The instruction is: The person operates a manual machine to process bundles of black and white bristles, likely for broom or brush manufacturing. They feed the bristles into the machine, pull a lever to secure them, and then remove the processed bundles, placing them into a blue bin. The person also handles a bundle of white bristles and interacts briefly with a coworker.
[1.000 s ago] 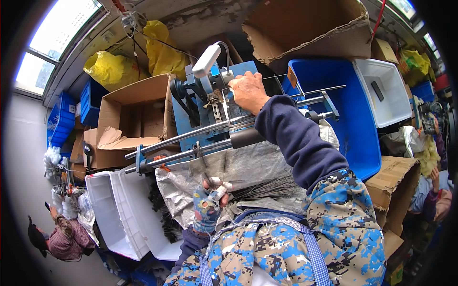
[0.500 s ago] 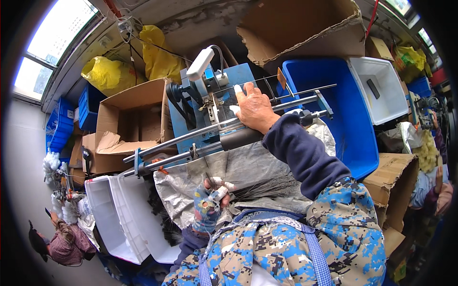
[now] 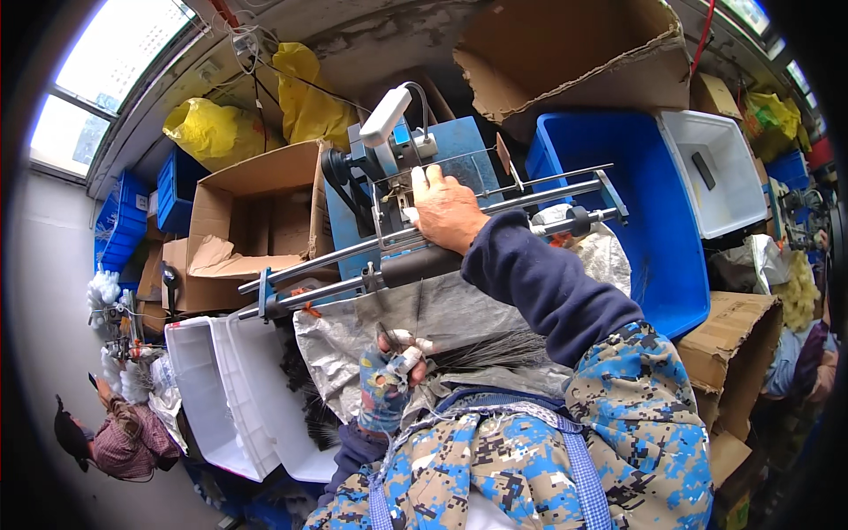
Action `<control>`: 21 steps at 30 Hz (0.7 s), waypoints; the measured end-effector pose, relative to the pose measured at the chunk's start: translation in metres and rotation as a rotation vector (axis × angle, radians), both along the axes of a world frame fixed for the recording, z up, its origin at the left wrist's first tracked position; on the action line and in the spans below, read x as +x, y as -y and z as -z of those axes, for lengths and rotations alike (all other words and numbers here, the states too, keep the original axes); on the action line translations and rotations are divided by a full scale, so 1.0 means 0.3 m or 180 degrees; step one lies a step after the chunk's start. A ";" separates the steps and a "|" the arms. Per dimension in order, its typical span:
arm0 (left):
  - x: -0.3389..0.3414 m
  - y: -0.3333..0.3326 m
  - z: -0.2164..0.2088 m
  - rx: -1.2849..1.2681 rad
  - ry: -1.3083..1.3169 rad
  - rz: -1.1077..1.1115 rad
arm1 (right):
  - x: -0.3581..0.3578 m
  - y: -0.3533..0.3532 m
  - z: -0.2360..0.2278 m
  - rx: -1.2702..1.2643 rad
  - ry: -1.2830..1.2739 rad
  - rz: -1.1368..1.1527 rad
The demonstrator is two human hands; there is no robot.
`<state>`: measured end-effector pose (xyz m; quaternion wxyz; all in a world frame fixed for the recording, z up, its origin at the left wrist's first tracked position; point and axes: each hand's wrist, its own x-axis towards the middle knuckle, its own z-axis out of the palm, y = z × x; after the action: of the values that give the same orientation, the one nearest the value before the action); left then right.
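My right hand (image 3: 446, 212), with tape on its thumb, lies over the sliding carriage (image 3: 424, 264) of a blue bench machine (image 3: 455, 141), fingers close together and pointing at the machine's middle. The carriage rides on two long steel rods (image 3: 565, 189). My left hand (image 3: 389, 375), in a patterned fingerless glove with wrapped fingertips, is closed low in front of me. Thin dark wires rise from its fingers. Beside it a bundle of such wires (image 3: 490, 352) rests on a pale sack (image 3: 459, 309) across my lap. The right fingertips' exact grip is partly hidden.
An open carton (image 3: 322, 199) stands left of the machine, with white tubs (image 3: 203, 397) nearer me. Right of it are a deep blue bin (image 3: 680, 265) and a white tray (image 3: 738, 194). Another person (image 3: 132, 437) sits at far left; someone else is partly visible at far right.
My right hand and the carriage have slid left along the rods, and the small orange-brown plate moved left too. My left hand stays closed in place. The whole view has shifted slightly.
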<state>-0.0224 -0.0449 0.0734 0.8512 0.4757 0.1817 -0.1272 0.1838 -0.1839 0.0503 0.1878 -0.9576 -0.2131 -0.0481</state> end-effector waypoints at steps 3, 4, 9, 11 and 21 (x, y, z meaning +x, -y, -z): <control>-0.002 -0.021 0.023 0.0035 0.0011 -0.0069 | 0.007 0.115 -0.028 -0.0183 -0.0102 0.0016; -0.001 -0.031 0.037 0.0029 0.0016 -0.0083 | 0.012 0.153 -0.032 -0.0331 0.0039 -0.0033; 0.017 -0.038 0.101 -0.0852 0.0054 0.0103 | 0.107 0.255 -0.064 -0.0519 0.0885 0.0552; 0.030 -0.020 0.074 -0.0898 0.0259 0.0114 | 0.135 0.268 -0.061 -0.0939 0.0458 0.0302; 0.038 -0.049 0.028 -0.0561 0.0334 -0.0137 | -0.303 0.287 -0.184 0.0758 -0.0238 -0.1269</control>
<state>-0.0111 -0.0302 0.0649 0.9006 0.4009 0.1352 -0.0994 0.0931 -0.2700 0.1056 0.3129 -0.8688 -0.3837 0.0007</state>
